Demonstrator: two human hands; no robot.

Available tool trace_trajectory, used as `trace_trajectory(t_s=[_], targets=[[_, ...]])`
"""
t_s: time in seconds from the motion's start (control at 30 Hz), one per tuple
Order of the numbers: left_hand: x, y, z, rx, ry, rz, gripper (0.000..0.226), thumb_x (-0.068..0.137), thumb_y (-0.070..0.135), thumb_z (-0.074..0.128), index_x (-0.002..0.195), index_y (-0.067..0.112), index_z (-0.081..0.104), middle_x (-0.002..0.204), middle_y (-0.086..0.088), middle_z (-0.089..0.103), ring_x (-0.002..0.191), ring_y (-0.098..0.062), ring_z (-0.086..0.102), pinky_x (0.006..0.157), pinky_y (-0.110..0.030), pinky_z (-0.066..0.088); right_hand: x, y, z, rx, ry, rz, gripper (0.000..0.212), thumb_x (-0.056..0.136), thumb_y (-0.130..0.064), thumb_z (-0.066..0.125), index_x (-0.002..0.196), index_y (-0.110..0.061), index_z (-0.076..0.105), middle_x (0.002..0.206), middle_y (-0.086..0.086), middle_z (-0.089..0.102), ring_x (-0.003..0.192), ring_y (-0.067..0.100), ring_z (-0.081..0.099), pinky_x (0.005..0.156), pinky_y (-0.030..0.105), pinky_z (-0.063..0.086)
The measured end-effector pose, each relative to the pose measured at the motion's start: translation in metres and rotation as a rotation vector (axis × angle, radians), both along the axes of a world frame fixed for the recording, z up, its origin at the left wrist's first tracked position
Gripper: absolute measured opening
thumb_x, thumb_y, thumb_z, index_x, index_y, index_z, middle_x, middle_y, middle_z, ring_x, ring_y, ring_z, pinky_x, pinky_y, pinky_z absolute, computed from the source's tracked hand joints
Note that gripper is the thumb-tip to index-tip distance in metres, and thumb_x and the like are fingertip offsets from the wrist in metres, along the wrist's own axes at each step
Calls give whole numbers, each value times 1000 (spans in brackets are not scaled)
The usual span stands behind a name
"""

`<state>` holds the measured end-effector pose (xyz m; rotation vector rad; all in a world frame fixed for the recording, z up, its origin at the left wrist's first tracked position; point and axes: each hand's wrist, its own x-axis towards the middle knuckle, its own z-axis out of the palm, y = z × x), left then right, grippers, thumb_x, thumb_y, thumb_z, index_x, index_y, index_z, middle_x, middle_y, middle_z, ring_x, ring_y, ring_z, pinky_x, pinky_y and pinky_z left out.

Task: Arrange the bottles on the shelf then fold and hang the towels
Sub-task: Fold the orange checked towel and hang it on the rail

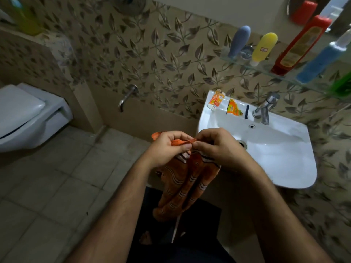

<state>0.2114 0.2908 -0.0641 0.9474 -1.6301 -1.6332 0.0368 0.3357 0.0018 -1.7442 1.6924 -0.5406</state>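
I found both hands, left hand and right hand, pinching the limp, light orange towel at its top edge; corners judged best holds.

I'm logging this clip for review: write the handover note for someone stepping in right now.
Left hand and right hand both pinch the top edge of the orange towel, which hangs bunched in front of the sink.
Bottles stand in a row on the glass shelf: grey, yellow, red, blue. That step looks done.
Left: fold this towel and hang it. No rail or other towel is in view.
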Motion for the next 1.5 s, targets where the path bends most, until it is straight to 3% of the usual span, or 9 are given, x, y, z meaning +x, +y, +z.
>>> trace_trajectory(t_s=[0.23,0.37,0.5,0.6,0.73,0.97,1.17,1.3,1.5], targets=[[0,-17,5,-348,-410,255,17,76,22,80,71,35,70,71,23,68,75,11,62,63,-3,42,-18,11,12,212,164,16,33,87,-47,69,79,-16,65,76,4,69,67,12,62,60,26,47],[2,-23,3,-422,-429,337,22,78,20,79,71,38,68,68,27,64,75,14,61,60,0,37,-43,22,23,415,-237,171,25,88,-36,70,88,-11,73,86,9,76,82,18,73,79,38,59],[-1,-24,2,-401,-463,330,24,76,19,79,69,39,68,67,29,63,75,17,59,61,1,36,-51,26,15,443,-548,368,25,88,-10,67,63,-12,62,68,0,62,66,11,58,69,22,48],[0,-25,0,-394,-483,337,24,77,19,79,68,38,68,69,27,65,77,16,59,61,1,37,-52,23,5,423,-636,380,36,81,-12,68,57,0,44,60,18,40,58,23,41,61,28,37],[4,-30,-2,-367,-511,380,20,78,22,79,68,36,69,67,25,65,73,11,62,58,-1,40,-53,18,-6,474,-772,281,33,80,-15,67,53,-18,49,48,2,43,43,13,37,47,22,33],[23,-28,-9,-116,-399,317,52,82,26,75,129,37,57,121,4,63,112,-9,55,91,-25,45,-28,0,-17,52,-258,-224,23,95,-26,64,75,-14,68,69,4,70,65,16,66,68,36,52],[10,-9,-1,30,-90,26,56,86,17,73,135,38,55,107,1,70,104,-14,67,93,-32,53,6,-8,-15,-93,-141,-179,17,96,-22,61,85,-14,71,78,3,73,77,19,68,73,38,54],[0,-13,2,26,-63,51,15,88,2,68,101,6,72,94,-6,73,90,-14,68,83,-30,54,9,-7,-9,-70,-207,-113,18,93,-23,66,83,-9,69,77,10,73,70,19,67,67,36,53],[0,-30,12,-161,-327,279,23,79,10,70,75,32,75,75,16,73,76,-3,70,67,-22,56,-19,-3,6,106,-42,46,36,87,-42,70,69,-12,62,52,-5,56,49,3,49,48,19,39]])
